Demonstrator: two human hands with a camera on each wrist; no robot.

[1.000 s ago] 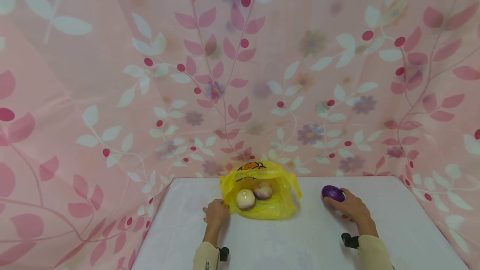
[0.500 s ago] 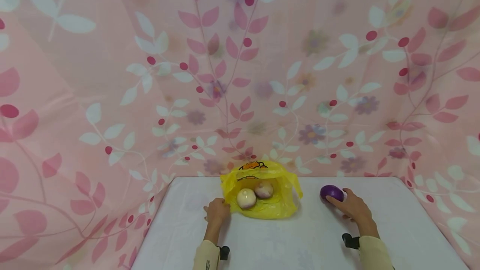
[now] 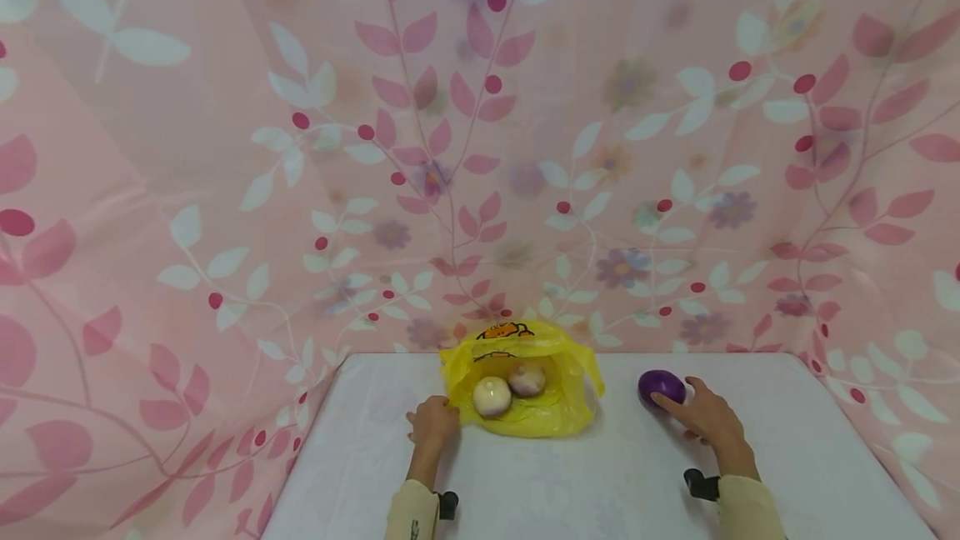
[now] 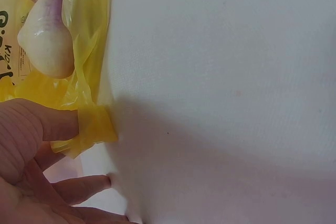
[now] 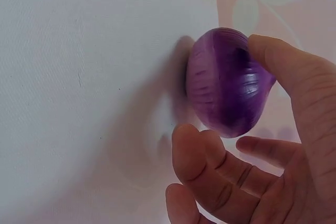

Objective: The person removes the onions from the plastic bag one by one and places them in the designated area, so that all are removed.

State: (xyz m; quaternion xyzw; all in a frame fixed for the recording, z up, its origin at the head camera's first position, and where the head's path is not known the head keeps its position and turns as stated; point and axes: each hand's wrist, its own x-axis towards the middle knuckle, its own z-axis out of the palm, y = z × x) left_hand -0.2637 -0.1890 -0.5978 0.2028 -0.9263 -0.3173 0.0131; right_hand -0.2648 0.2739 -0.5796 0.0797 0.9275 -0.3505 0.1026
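Note:
My left hand (image 3: pixel 433 422) pinches the lower left edge of a yellow plastic bag (image 3: pixel 558 419), its thumb over the film in the left wrist view. The bag lies on its side with its mouth towards me. Inside are two whitish, purple-tinged bulbs that look like turnips, the nearer bulb (image 3: pixel 492 397) and the farther bulb (image 3: pixel 527 378). To the right, a purple onion (image 5: pixel 226 82) rests on the table. My right hand (image 3: pixel 708 417) is beside it, thumb tip against its skin. In the right wrist view the other fingers (image 5: pixel 191 150) are spread loosely, apart from the onion.
A white-covered table (image 3: pixel 540 490) lies under everything. Behind it and along both sides hangs a pink curtain (image 3: pixel 480 148) with leaves and flowers, close to the bag's back. Black wrist mounts (image 3: pixel 701 483) sit on both forearms.
The purple onion has shifted slightly left, away from my right palm, and the right-hand fingers have loosened from it. The left hand and the bag hold still.

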